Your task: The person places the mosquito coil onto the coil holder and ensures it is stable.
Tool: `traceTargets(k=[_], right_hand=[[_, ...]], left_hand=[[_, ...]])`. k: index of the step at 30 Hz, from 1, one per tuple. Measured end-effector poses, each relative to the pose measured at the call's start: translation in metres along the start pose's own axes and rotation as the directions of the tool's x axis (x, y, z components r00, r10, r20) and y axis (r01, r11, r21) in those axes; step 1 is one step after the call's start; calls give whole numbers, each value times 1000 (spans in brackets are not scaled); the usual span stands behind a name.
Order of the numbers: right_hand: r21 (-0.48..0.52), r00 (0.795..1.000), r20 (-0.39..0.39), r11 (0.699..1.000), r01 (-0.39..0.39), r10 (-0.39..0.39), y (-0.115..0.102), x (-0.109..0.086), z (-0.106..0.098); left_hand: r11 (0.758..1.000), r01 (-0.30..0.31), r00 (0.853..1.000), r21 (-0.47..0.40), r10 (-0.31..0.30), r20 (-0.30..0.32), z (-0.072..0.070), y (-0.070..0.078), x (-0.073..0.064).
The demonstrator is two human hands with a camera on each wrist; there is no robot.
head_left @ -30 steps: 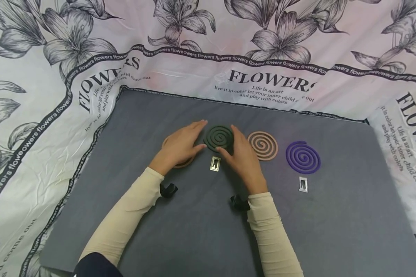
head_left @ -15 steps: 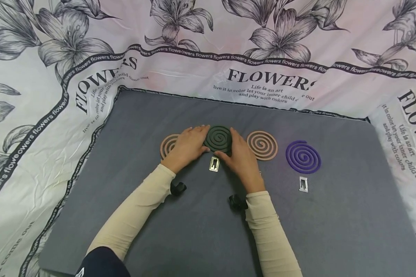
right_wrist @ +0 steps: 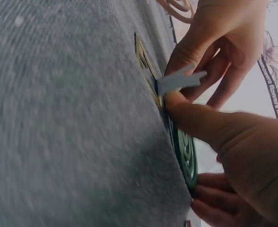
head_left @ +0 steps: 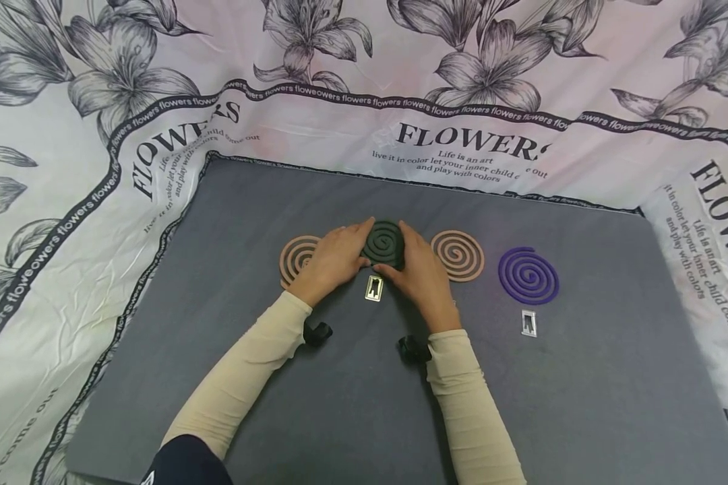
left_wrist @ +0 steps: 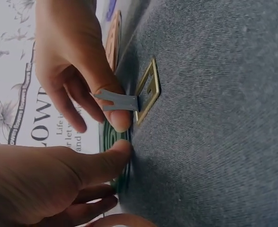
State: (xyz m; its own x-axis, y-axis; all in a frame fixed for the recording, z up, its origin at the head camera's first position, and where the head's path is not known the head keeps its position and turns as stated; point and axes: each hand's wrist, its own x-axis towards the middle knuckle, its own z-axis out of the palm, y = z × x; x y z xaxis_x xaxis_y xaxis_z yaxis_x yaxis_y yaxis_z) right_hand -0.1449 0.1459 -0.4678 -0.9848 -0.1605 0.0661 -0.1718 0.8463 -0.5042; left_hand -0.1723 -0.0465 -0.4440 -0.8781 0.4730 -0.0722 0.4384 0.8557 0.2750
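Observation:
A dark green mosquito coil (head_left: 383,244) lies on the grey cloth between both hands in the head view. My left hand (head_left: 332,257) grips its left side, thumb at the near edge and fingers along the far side. On the right side, my right hand (head_left: 423,275) holds the coil the same way. The two thumbs nearly meet at the near rim, as the left wrist view shows. Just in front of them lies a gold-coloured metal coil stand (left_wrist: 156,80), its forked tab (left_wrist: 122,101) bent upright. Fingers cover parts of the green coil (right_wrist: 188,156).
Left of the hands, a tan coil (head_left: 292,259) is partly covered by the left hand. Another tan coil (head_left: 458,256) lies to the right, then a purple coil (head_left: 528,276) with a silver stand (head_left: 529,323) before it. Floral cloth (head_left: 340,121) rises behind the table.
The left hand has moved right, from above the left tan coil to the green coil's left edge, uncovering more of that tan coil. Both hands have closed in around the green coil.

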Motion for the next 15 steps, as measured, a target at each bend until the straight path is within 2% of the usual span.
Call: traceTargets(k=[6, 15], right_hand=[[19, 998, -33, 998, 59, -59, 1, -2, -8], [23, 991, -48, 992, 126, -125, -6, -12, -28]], left_hand=[[997, -3, 997, -82, -3, -74, -4, 0, -7], [986, -75, 979, -150, 45, -198, -17, 6, -29]])
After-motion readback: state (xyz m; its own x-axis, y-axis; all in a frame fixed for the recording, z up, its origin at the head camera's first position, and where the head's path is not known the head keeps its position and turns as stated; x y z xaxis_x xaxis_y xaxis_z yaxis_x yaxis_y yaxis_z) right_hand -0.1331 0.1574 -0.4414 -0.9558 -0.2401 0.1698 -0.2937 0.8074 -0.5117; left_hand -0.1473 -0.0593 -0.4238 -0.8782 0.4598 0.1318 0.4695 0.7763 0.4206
